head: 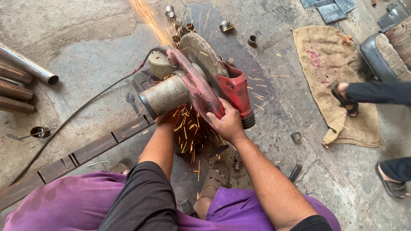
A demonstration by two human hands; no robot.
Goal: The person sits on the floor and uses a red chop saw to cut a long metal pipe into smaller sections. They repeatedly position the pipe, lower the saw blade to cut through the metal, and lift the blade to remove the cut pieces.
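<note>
A red chop saw with a grey motor housing sits on the concrete floor, throwing orange sparks up and under it. My right hand grips the saw's red handle from above. Below the motor, my left hand reaches in at the long rusty metal bar that runs under the saw; its fingers are hidden. My sandalled foot rests just behind the saw.
Several round pipes lie at the left edge. Short cut tube pieces are scattered behind the saw. At right lies a burlap sack, with another person's sandalled feet beside it. A power cable trails left.
</note>
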